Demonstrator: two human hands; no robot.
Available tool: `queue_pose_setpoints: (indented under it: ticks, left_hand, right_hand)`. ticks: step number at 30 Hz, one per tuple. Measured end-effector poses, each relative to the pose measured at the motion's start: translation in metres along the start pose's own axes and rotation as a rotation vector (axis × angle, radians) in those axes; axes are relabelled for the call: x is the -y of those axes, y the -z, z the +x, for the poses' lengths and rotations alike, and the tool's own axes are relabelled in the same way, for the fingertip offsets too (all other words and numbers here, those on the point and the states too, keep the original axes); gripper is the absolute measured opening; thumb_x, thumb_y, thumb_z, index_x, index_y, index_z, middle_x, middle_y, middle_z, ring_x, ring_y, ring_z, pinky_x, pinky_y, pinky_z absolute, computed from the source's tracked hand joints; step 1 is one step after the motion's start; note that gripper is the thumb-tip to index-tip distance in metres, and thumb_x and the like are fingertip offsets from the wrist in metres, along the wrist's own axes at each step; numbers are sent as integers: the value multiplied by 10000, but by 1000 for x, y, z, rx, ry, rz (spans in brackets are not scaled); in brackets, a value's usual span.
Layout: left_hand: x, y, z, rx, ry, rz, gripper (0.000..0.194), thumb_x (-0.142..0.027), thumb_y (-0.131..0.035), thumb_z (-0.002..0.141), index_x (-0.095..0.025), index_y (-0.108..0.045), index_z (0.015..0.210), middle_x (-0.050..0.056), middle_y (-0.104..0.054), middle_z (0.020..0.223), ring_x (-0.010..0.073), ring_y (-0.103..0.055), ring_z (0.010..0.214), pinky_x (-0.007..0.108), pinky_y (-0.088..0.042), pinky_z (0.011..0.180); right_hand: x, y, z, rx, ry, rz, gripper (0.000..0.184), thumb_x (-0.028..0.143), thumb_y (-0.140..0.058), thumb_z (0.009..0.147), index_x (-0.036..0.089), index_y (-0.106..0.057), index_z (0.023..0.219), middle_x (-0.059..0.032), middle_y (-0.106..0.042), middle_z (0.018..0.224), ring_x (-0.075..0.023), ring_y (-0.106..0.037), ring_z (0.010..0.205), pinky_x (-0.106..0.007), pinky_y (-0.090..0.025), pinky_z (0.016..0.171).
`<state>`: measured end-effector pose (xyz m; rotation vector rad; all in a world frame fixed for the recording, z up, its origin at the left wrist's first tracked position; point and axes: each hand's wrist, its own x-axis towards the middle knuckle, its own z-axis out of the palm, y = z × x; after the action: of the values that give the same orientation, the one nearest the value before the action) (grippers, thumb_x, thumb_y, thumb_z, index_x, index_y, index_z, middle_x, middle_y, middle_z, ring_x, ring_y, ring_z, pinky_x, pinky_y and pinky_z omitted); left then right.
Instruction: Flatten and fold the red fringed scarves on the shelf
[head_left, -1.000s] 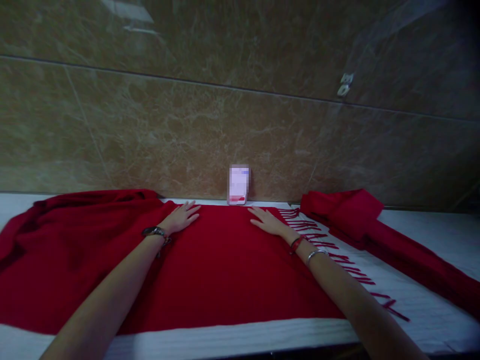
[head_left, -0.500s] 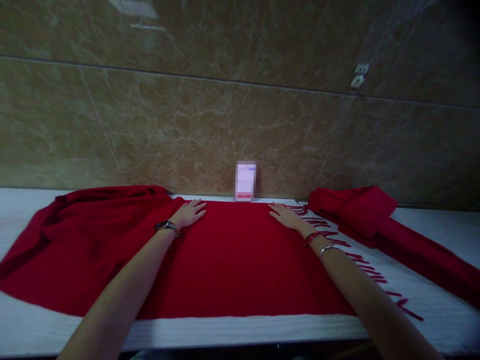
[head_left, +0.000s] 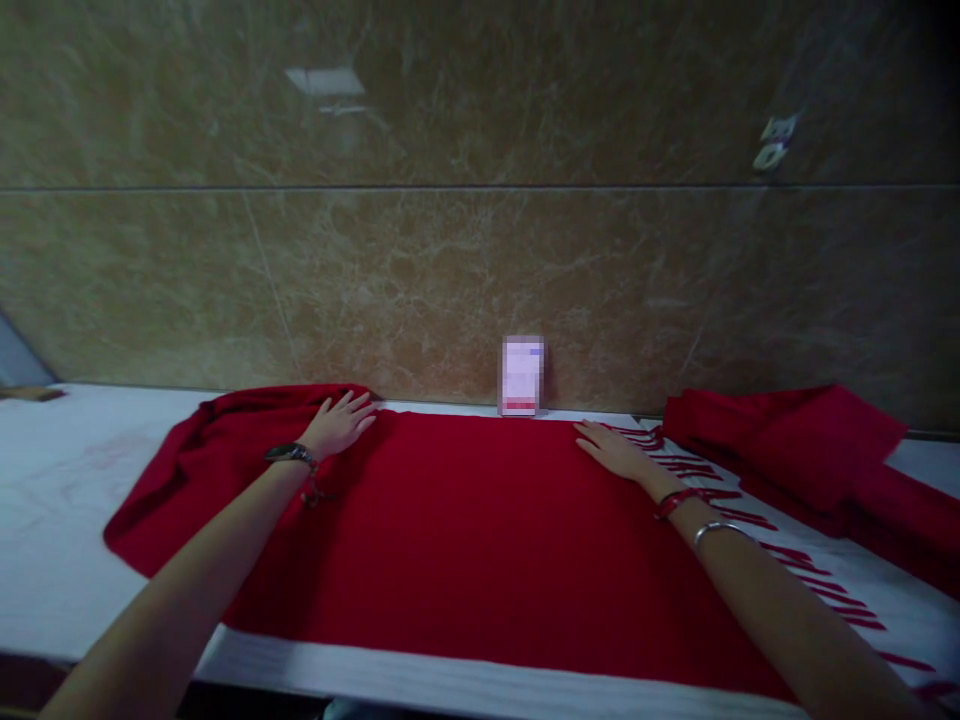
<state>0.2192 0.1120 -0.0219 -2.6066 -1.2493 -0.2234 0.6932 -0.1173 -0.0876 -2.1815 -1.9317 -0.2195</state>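
Observation:
A red scarf [head_left: 480, 530] with fringe along its right end lies spread flat across the white table. Its left part is bunched in loose folds. My left hand [head_left: 337, 425] rests open on the cloth, fingers apart, near the far edge where the flat part meets the folds. Palm down, my right hand [head_left: 611, 448] lies open on the far right corner, close to the fringe [head_left: 697, 470]. Both hands press on the surface without gripping it. A second red cloth [head_left: 780, 445], folded, lies to the right beyond the fringe.
A brown marbled tile wall [head_left: 450, 270] rises directly behind the white table [head_left: 60, 490]. A small box-like object [head_left: 523, 375], blurred out, stands against the wall at the middle. Wall sockets [head_left: 774, 142] are at upper right. A brown piece [head_left: 31, 393] lies at far left.
My left hand has slid left along the cloth toward the folds, widening the gap between my hands. My right hand stays near the fringe. The camera view has turned left.

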Motion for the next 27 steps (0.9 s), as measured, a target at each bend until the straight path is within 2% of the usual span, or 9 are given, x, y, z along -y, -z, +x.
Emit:
queue_pose_setpoints:
  ticks: [3,6,8,11,15,17,20,24,27]
  left_hand:
    - [32,-3,-5,185,228,18,498,-483,-259,877,-325,-317,1346,42,-232,1449,404,-168,1284,667,-152,925]
    - [49,-10,-7,200,318,-2,547,-529,-225,863,-333,-234,1374,61,-183,1462,453,-214,1247,658,-223,887]
    - [49,-9,-7,192,330,9,552,-539,-243,852,-337,-261,1365,54,-206,1457,452,-185,1258,653,-189,911]
    - [28,0,-4,75,278,119,528,-498,-314,842,-288,-385,1321,76,-246,1442,446,-109,1283,643,-129,946]
    - [-29,9,3,-112,76,128,491,-399,-270,884,-181,-443,1289,119,-180,1457,367,-102,1316,556,-144,1003]
    - [-55,5,7,-33,-37,21,503,-431,-226,897,-228,-369,1334,91,-174,1463,318,-140,1322,514,-194,1008]
    - [-76,-6,12,162,-81,-85,519,-458,-202,898,-267,-267,1376,65,-201,1458,299,-170,1319,505,-219,1004]
    - [-75,-12,15,229,-67,-99,526,-441,-198,899,-256,-218,1391,57,-170,1464,299,-147,1325,511,-194,1012]
    - [-73,-11,15,226,-59,-106,527,-450,-178,901,-261,-213,1392,54,-165,1466,297,-148,1325,512,-192,1013]
  right_hand:
    - [2,0,0,-6,25,9,564,440,-229,879,127,-399,1316,-131,-372,1376,-230,-326,1269,-412,-253,1046]
    - [5,3,0,-8,55,24,554,440,-229,879,143,-409,1311,-116,-386,1369,-222,-343,1260,-401,-245,1054]
    - [7,5,0,-9,60,28,555,438,-229,880,135,-412,1309,-117,-388,1368,-219,-343,1261,-391,-242,1058]
    - [10,8,0,-3,51,22,566,431,-225,883,107,-408,1309,-132,-379,1372,-220,-330,1267,-378,-235,1062]
    - [12,11,0,23,27,9,572,427,-225,884,97,-387,1321,-135,-371,1377,-233,-326,1268,-391,-244,1055]
    - [11,11,0,26,15,4,567,418,-228,884,95,-380,1325,-137,-369,1377,-236,-326,1268,-403,-252,1048]
    - [10,12,-2,20,24,-4,546,393,-232,886,96,-391,1316,-137,-381,1370,-227,-325,1269,-400,-250,1048]
    - [15,21,-3,2,9,-37,525,390,-260,886,107,-410,1303,-142,-368,1377,-237,-294,1284,-429,-206,1057]
    - [37,36,0,-30,1,-42,527,424,-265,887,154,-376,1326,-115,-292,1422,-252,-200,1319,-501,-114,1059]
